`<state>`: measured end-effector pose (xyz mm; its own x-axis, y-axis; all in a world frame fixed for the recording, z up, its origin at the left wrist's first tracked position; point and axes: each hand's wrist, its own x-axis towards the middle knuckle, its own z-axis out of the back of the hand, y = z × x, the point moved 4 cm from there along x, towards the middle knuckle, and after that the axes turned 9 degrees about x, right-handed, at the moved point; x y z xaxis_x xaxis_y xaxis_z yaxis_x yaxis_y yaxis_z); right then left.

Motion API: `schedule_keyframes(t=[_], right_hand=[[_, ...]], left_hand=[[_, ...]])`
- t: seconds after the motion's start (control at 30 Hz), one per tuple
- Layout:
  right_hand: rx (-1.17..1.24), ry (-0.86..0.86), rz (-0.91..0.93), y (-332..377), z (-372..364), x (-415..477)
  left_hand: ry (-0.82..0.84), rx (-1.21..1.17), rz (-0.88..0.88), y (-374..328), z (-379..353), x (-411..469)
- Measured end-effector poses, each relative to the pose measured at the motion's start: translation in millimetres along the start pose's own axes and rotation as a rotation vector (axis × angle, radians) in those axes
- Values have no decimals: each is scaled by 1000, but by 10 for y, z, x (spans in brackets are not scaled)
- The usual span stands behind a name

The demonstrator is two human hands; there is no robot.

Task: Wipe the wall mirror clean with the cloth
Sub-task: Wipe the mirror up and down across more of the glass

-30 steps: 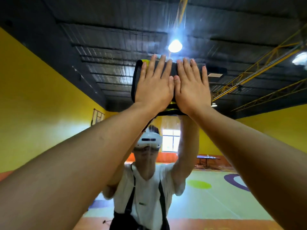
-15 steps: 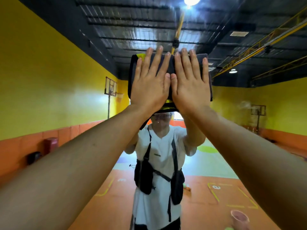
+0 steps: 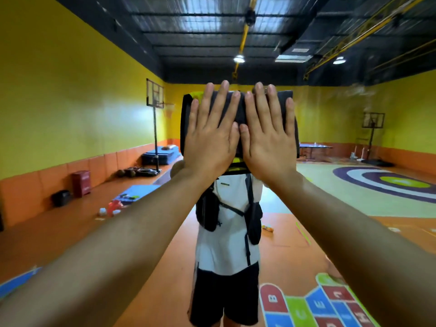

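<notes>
Dark cloth (image 3: 238,109), under both flat hands (image 3: 238,142), hides the reflected person's (image 3: 227,232) head.

Both bare arms reach straight forward from the near edges toward the middle of the scene, elbows nearly straight, forearms converging as they go farther. The left hand (image 3: 210,140) and the right hand (image 3: 267,140) are raised upright at the wrists, backs facing the camera, palms pressed flat forward. Fingers (image 3: 221,102) point up and lie fairly close together, only slightly spread. The two hands sit side by side at the same height, thumbs touching in the centre.
</notes>
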<state>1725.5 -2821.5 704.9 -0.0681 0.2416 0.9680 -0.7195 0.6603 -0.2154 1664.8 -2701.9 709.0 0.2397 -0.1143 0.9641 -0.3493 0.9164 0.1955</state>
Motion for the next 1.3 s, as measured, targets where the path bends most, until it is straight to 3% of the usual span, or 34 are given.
schedule_keyframes(t=[0.83,1.3], right_hand=[[161,181,51,739,-457,-3577],[172,417,124,1373,-647,-5874]], left_hand=[[115,-91,-89,-710,-704,-3589],[178,-133,-98,-1061,-1001,-5966]])
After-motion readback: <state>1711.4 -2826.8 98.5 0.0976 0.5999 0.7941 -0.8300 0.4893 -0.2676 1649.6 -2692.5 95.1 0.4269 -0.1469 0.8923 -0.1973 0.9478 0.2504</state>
